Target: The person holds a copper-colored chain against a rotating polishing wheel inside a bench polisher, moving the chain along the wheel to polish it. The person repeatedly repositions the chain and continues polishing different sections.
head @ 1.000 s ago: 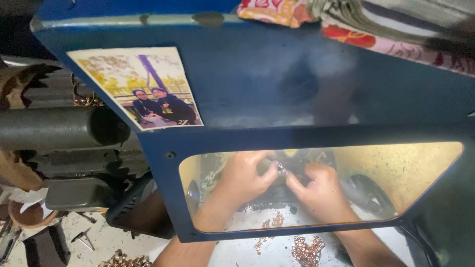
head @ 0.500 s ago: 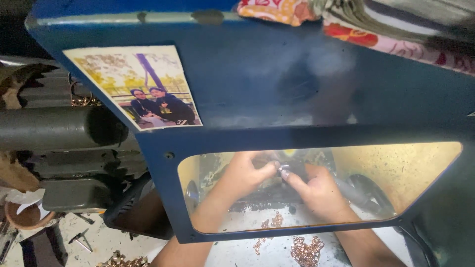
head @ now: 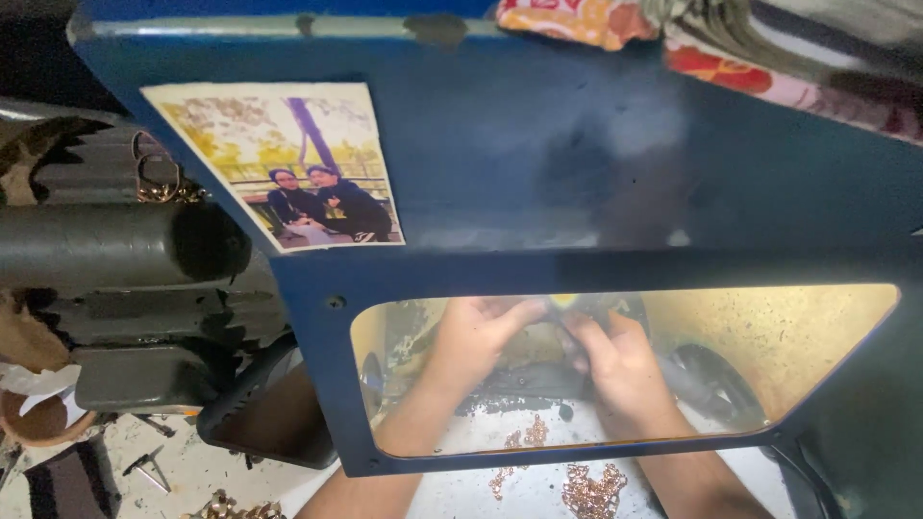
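Note:
I see both my hands through the yellow-tinted window [head: 788, 346] of a blue machine guard [head: 577, 173]. My left hand [head: 478, 338] and my right hand [head: 627, 370] meet near the window's top edge. Their fingertips pinch a small dark part [head: 569, 332] between them, with a small bright yellow spot [head: 562, 302] just above it. The tint and blur hide what the part is. Both forearms come out below the guard's lower edge.
A photo print [head: 279, 163] is stuck on the guard's left side, and patterned cloths [head: 673, 34] lie along its top. Dark grey machine parts [head: 115, 250] stand at the left. Coppery metal chips [head: 588, 488] lie on the white surface [head: 461, 490] below.
Both hands have shifted a little up and to the right behind the window, with the fingertips closing in on the small part. The guard and its surroundings are unchanged.

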